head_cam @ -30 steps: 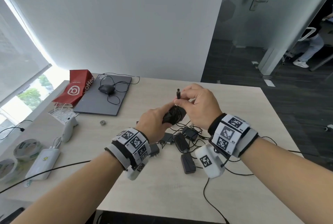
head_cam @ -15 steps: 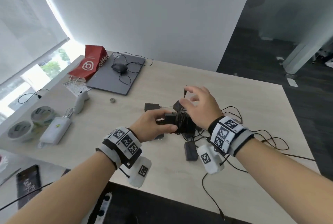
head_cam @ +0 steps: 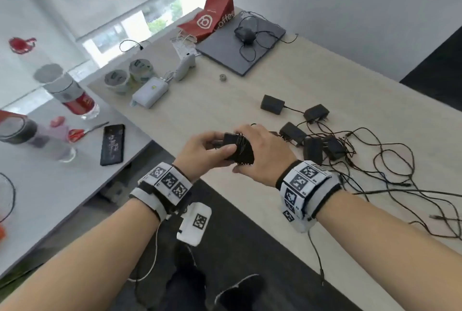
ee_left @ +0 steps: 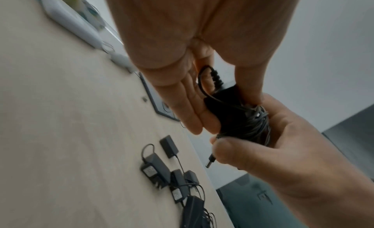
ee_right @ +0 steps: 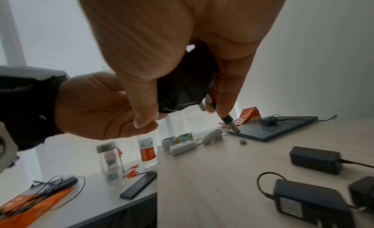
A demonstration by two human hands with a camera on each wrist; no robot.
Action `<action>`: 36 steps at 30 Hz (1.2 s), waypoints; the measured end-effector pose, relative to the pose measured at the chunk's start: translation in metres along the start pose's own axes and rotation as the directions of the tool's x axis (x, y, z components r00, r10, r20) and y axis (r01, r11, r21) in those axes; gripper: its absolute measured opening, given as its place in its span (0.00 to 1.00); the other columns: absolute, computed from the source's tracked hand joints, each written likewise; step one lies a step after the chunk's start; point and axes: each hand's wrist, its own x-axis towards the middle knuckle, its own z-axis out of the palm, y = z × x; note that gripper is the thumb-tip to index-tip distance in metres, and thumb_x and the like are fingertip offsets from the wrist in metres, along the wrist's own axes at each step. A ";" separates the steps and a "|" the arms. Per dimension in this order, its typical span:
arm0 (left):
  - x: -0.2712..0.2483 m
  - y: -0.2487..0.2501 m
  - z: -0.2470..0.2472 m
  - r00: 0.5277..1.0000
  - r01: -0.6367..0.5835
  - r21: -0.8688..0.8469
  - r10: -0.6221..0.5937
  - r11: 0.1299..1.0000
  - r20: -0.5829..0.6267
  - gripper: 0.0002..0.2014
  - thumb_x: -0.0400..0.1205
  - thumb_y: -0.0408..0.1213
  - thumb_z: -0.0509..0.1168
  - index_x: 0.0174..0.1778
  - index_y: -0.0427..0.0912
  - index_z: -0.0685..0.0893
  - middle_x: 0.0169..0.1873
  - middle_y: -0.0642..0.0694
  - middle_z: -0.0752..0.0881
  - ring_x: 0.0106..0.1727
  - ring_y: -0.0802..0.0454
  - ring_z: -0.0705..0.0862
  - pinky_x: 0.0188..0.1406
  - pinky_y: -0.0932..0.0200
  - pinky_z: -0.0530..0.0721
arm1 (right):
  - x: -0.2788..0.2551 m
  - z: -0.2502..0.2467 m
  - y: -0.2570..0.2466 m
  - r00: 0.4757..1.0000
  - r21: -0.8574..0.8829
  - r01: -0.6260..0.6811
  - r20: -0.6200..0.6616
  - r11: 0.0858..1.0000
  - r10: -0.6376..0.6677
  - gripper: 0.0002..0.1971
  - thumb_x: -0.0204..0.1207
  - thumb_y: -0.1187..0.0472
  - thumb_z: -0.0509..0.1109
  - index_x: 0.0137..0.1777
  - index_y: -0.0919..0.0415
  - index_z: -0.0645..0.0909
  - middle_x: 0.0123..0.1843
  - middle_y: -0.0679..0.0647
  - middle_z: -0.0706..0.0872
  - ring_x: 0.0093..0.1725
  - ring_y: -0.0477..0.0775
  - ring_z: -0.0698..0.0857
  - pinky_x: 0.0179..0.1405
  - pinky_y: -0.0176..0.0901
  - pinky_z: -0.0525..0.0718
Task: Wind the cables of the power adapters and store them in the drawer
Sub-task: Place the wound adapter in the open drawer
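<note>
A black power adapter (head_cam: 238, 147) with its cable wound round it is held between both hands above the table's near left edge. My left hand (head_cam: 212, 147) grips its left end with thumb and fingers. My right hand (head_cam: 260, 153) wraps the wound side. In the left wrist view the adapter (ee_left: 232, 114) shows its wound turns, and the right thumb and finger pinch the cable end, with the barrel plug (ee_left: 210, 161) poking out. In the right wrist view the plug (ee_right: 230, 122) points down past the adapter (ee_right: 182, 87). Several unwound adapters (head_cam: 312, 135) lie on the table (head_cam: 225, 110). No drawer is in view.
Loose black cables (head_cam: 390, 165) sprawl to the right of the adapters. At the far end lie a closed laptop with a mouse (head_cam: 243, 48), a red bag (head_cam: 212, 20), tape rolls (head_cam: 127, 75) and a white box (head_cam: 150, 90). A lower side desk on the left holds a phone (head_cam: 112, 144), scissors (head_cam: 80, 133) and bottles (head_cam: 72, 93).
Both hands have carried the wound adapter left and nearer, off the pile. The plug, held up a second ago, now lies against the bundle. The head view has swung left onto the side desk.
</note>
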 end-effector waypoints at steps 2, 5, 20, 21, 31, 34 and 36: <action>-0.015 -0.008 -0.019 0.997 0.017 0.003 -0.017 1.000 -0.077 0.09 0.78 0.28 0.69 0.54 0.36 0.83 0.43 0.36 0.87 0.42 0.42 0.89 0.43 0.54 0.90 | 0.009 0.020 -0.016 0.998 -0.039 0.048 0.030 0.998 -0.047 0.35 0.64 0.46 0.78 0.68 0.48 0.66 0.60 0.51 0.76 0.55 0.58 0.83 0.50 0.50 0.83; -0.036 -0.022 -0.049 0.978 -0.024 0.087 0.042 0.996 -0.205 0.11 0.81 0.34 0.68 0.59 0.39 0.83 0.46 0.38 0.87 0.44 0.41 0.90 0.44 0.48 0.91 | 0.015 0.050 -0.043 0.998 -0.035 0.065 0.029 0.997 -0.064 0.31 0.64 0.46 0.75 0.66 0.47 0.67 0.58 0.51 0.78 0.52 0.59 0.84 0.46 0.51 0.84; -0.195 -0.269 -0.256 0.742 0.526 0.466 -0.117 0.711 -0.660 0.19 0.80 0.49 0.66 0.67 0.51 0.78 0.59 0.52 0.83 0.56 0.52 0.83 0.61 0.55 0.80 | 0.016 0.298 -0.196 0.937 0.089 0.163 0.298 0.983 -0.182 0.29 0.65 0.45 0.76 0.64 0.44 0.70 0.57 0.47 0.79 0.55 0.54 0.83 0.51 0.46 0.81; -0.203 -0.289 -0.270 0.712 0.558 0.437 -0.137 0.705 -0.689 0.20 0.80 0.48 0.66 0.68 0.51 0.77 0.61 0.50 0.82 0.59 0.51 0.83 0.62 0.54 0.80 | 0.018 0.319 -0.202 0.925 0.096 0.188 0.317 0.978 -0.209 0.28 0.65 0.45 0.76 0.64 0.44 0.71 0.56 0.46 0.79 0.56 0.53 0.82 0.52 0.46 0.80; -0.231 -0.499 -0.406 0.529 0.757 0.385 -0.150 0.528 -0.835 0.28 0.80 0.44 0.66 0.76 0.40 0.69 0.69 0.36 0.73 0.69 0.34 0.74 0.70 0.44 0.74 | 0.060 0.546 -0.214 0.749 0.093 0.502 0.450 0.860 -0.486 0.34 0.65 0.43 0.78 0.70 0.50 0.71 0.66 0.48 0.75 0.60 0.52 0.82 0.57 0.44 0.81; -0.216 -0.551 -0.434 0.559 0.779 0.466 -0.126 0.420 -0.820 0.32 0.81 0.45 0.65 0.80 0.43 0.61 0.75 0.38 0.67 0.72 0.34 0.71 0.69 0.41 0.75 | 0.079 0.611 -0.215 0.703 0.089 0.572 0.459 0.816 -0.543 0.36 0.66 0.42 0.76 0.72 0.50 0.69 0.69 0.50 0.74 0.60 0.57 0.82 0.57 0.49 0.83; -0.202 -0.576 -0.449 0.584 0.777 0.519 -0.099 0.357 -0.806 0.34 0.82 0.46 0.64 0.82 0.45 0.58 0.78 0.41 0.65 0.74 0.35 0.68 0.68 0.41 0.75 | 0.092 0.646 -0.217 0.671 0.090 0.611 0.468 0.786 -0.575 0.36 0.67 0.42 0.76 0.73 0.50 0.67 0.70 0.50 0.74 0.61 0.57 0.81 0.56 0.49 0.82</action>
